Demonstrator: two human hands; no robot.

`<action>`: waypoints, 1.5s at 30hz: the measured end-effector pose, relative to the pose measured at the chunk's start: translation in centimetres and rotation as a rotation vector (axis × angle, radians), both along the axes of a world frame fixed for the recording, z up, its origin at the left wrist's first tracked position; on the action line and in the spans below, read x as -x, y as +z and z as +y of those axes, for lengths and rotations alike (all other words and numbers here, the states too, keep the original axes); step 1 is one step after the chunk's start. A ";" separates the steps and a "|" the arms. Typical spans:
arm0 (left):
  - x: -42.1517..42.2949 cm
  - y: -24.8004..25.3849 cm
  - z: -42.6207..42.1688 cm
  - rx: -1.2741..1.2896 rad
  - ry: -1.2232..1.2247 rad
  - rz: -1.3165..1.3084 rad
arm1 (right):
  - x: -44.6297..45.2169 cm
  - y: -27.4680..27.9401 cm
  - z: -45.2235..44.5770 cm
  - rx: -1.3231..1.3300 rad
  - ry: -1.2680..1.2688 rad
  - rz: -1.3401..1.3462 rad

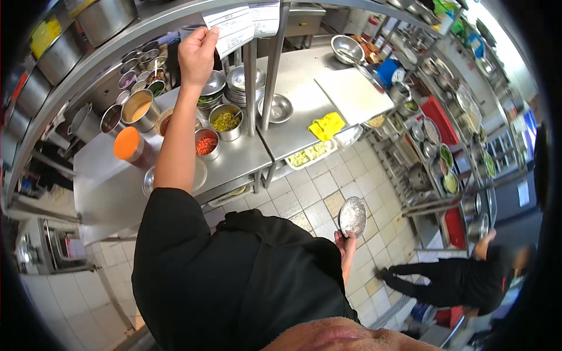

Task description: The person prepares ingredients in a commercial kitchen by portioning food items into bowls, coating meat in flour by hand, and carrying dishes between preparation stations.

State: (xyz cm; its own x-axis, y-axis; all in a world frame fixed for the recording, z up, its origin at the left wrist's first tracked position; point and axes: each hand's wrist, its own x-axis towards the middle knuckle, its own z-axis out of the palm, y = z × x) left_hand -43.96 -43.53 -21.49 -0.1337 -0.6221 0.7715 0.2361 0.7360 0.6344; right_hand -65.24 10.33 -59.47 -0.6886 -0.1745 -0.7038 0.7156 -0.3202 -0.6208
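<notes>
My left hand [197, 57] is raised to the overhead shelf, thumb and fingers pinched on the lower corner of a printed order ticket [233, 32]. A second printed slip [266, 19] hangs beside it, partly overlapped. Low on my right side, my right hand [346, 244] grips the rim of a round metal bowl [353, 215]. Whitish stuff covers the bowl's inside; its kind I cannot make out. Below my left forearm stand a pot of red chopped food [206, 144], a pot of yellow-green food [226, 121] and an orange-lidded container [129, 144].
A white cutting board [354, 92] and a yellow cloth [326, 126] lie on the steel counter [297, 137]. Shelf posts [273, 70] rise from it. Loaded racks [436, 137] line the right side. Another person [462, 281] in dark clothes stands at lower right on the tiled floor.
</notes>
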 end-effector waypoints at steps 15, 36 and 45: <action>4.7 1.2 2.2 0.030 0.329 0.090 | 15.6 -0.1 -3.4 0.009 0.301 -0.043; 55.2 -25.2 12.4 -1.032 -0.775 -0.638 | 47.6 15.9 -24.2 -0.001 0.787 0.530; 64.2 -26.4 8.2 -1.155 -0.460 -0.333 | 83.2 26.9 -26.3 -0.321 0.837 1.183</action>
